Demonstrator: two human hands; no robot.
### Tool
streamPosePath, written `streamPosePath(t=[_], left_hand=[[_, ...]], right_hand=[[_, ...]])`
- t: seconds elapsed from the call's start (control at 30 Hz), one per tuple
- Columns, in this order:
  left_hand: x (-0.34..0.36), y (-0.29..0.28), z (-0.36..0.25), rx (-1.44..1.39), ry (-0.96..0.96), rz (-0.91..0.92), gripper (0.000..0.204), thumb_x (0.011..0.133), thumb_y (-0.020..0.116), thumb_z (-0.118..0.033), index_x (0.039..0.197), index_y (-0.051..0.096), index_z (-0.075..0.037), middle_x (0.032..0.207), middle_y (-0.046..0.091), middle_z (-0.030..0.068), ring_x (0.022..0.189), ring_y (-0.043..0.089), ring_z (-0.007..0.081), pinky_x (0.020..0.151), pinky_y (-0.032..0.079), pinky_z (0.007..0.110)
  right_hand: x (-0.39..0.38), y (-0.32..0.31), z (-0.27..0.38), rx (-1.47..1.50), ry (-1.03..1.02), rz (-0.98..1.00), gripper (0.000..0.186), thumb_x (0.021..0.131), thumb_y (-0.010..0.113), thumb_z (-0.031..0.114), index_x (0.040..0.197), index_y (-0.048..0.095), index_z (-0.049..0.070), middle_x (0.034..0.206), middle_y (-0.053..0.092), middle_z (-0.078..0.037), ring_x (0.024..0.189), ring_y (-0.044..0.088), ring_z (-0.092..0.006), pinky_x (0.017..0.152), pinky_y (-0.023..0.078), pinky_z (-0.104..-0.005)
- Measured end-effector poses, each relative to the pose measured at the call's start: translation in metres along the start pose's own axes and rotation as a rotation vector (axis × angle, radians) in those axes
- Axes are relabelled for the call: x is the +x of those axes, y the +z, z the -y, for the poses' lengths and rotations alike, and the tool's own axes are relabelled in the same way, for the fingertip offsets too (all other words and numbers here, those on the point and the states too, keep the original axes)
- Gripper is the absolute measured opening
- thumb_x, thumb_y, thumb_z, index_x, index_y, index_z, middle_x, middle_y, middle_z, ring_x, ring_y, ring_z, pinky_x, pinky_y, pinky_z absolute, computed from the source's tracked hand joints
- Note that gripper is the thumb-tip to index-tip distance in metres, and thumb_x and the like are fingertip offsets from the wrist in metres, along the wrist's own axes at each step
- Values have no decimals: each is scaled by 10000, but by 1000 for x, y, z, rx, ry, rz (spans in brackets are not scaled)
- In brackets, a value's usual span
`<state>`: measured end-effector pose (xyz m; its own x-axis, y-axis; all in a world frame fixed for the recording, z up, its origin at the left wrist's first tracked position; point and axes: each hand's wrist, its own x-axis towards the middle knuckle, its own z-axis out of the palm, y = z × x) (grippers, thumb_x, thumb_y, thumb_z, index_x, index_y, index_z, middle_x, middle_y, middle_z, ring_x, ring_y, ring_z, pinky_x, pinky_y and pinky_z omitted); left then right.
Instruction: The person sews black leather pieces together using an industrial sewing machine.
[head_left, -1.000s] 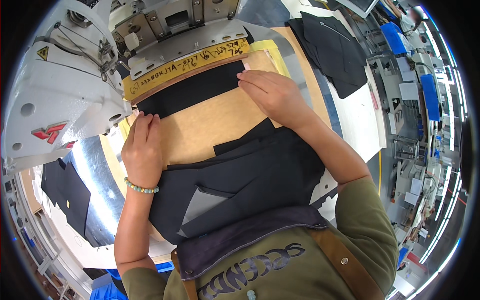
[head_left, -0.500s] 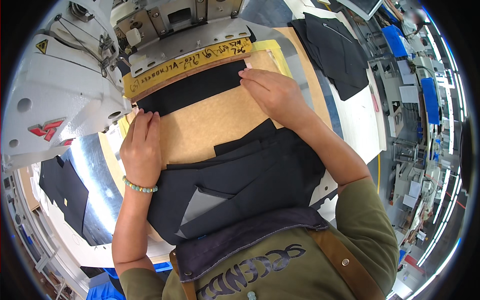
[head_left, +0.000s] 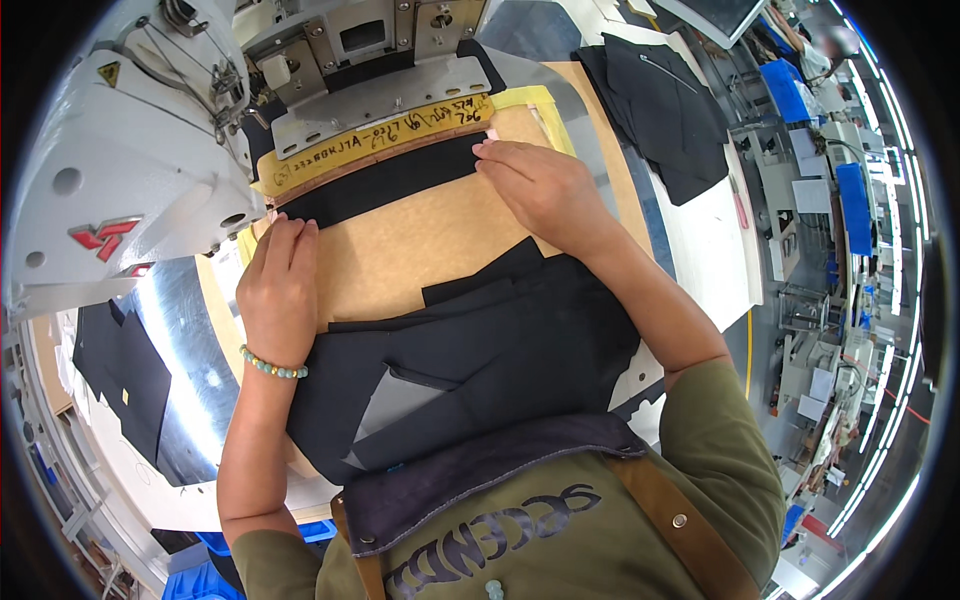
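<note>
Well to the left of the left grip lies a dark cloth piece [head_left: 122, 378]; closer in, a white machine [head_left: 120, 185] stands beside that grip. The left hand [head_left: 278, 290], a beaded bracelet [head_left: 272, 364] at its wrist, has its fingertips bunched on the left end of a black strip [head_left: 395, 183]; pinching or only pressing, I cannot tell. The strip stretches between the 2 grips, along a yellow panel [head_left: 375, 146] beyond it. Nearer the person than both grips, folded black fabric [head_left: 500, 345] overlaps a tan board [head_left: 390, 260]. The right hand [head_left: 550, 195] has its fingertips close together at the strip's right end; whether clamped, I cannot tell. Right of that grip, black panels [head_left: 665, 130] lie stacked.
</note>
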<state>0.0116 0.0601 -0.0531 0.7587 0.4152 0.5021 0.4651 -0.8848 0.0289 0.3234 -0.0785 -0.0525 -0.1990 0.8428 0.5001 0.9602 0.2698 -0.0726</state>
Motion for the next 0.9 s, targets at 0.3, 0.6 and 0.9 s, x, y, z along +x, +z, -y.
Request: streamPosePath(t=[0.3, 0.6, 0.9], left_hand=[[7, -104, -29, -699, -124, 389, 316, 792, 870, -100, 1065, 752, 5, 1051, 726, 126, 956, 713, 327, 819, 582, 401], [-27, -111, -75, -837, -11, 627, 327, 753, 904, -146, 997, 715, -37, 919, 646, 86, 824, 650, 299, 703, 534, 415], [-21, -133, -63, -1164, 0, 593, 152, 822, 849, -39, 922, 734, -37, 878, 691, 83, 795, 684, 279, 694, 538, 377]], right_hand=[[-10, -109, 31, 548, 227, 266, 289, 881, 835, 174, 1128, 764, 41, 1159, 764, -97, 1047, 722, -292, 844, 583, -387], [-32, -93, 100, 680, 93, 626, 277, 843, 861, 259, 996, 710, 85, 1014, 630, -44, 971, 611, -266, 859, 453, -370], [-11, -105, 114, 846, 20, 485, 148, 929, 799, 213, 1017, 759, 102, 1069, 720, -30, 963, 664, -243, 830, 498, -392]])
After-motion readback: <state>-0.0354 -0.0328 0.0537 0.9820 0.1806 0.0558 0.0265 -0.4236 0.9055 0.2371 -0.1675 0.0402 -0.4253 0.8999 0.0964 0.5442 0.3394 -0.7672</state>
